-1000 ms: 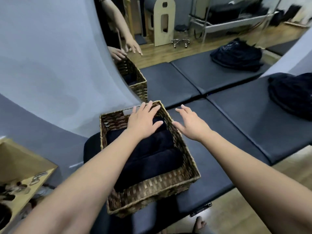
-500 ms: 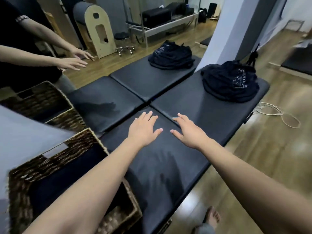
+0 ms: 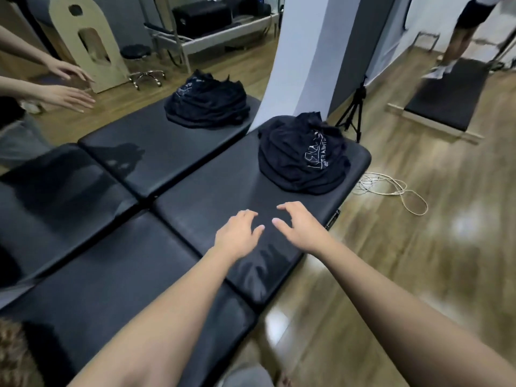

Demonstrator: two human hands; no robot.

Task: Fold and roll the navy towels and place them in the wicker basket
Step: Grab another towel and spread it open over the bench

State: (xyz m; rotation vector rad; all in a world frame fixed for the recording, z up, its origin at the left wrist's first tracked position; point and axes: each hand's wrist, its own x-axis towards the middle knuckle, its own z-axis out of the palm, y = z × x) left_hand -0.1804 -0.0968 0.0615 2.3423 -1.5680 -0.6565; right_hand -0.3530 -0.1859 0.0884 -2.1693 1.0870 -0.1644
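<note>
A heap of crumpled navy towels [image 3: 303, 155] with white lettering lies at the far right end of the black padded table [image 3: 139, 289]. My left hand [image 3: 238, 234] and my right hand [image 3: 300, 226] hover side by side over the table, short of the heap, fingers loosely curled and holding nothing. Only a blurred corner of the wicker basket [image 3: 14, 356] shows at the bottom left edge.
A mirror along the table's far side reflects the table, the towel heap [image 3: 206, 103] and my arms [image 3: 55, 88]. A tripod [image 3: 353, 113] stands beyond the table's end, and a coiled cord [image 3: 391, 189] lies on the wooden floor. A person [image 3: 458, 32] stands on a mat at the far right.
The view has swung right, away from the basket with rolled towels, toward the towel heap. Both hands have left the basket and moved along the table toward the heap, fingers now curling.
</note>
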